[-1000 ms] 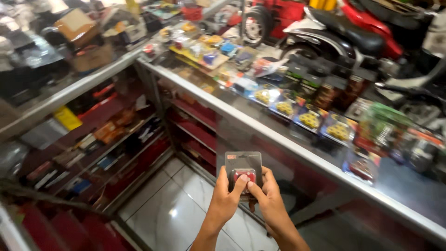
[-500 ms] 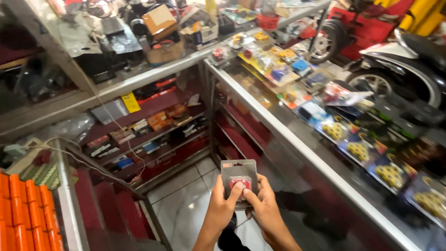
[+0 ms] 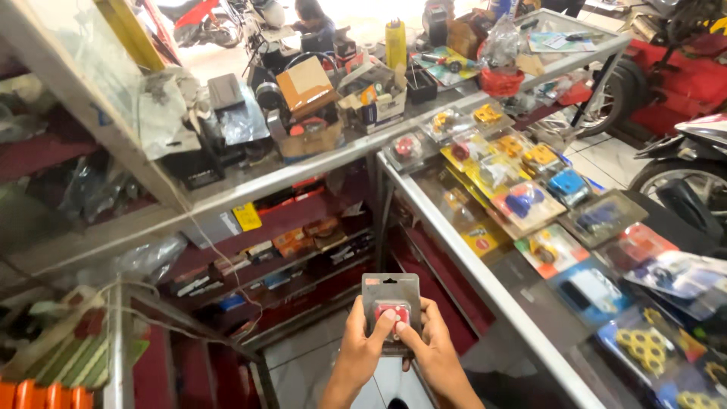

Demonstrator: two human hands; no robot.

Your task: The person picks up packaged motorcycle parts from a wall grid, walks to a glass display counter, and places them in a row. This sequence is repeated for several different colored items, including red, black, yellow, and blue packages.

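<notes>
Both my hands hold a small grey blister pack (image 3: 389, 297) with a red part under its clear bubble, upright in front of me. My left hand (image 3: 362, 346) grips its lower left side with the thumb on the bubble. My right hand (image 3: 432, 350) grips the lower right side, thumb also pressing the red part. The pack hangs over the tiled floor behind a glass shop counter (image 3: 485, 282).
Many carded parts in yellow, blue and red lie on the glass counter to the right. A second counter (image 3: 250, 185) at the back carries boxes, a yellow can (image 3: 395, 44) and clutter. Shelves with small boxes run beneath. Motorbikes stand at right, a person at far back.
My view has swung left and lifted, showing more of the back counter. Both hands still hold the pack in the same grip, low in the middle.
</notes>
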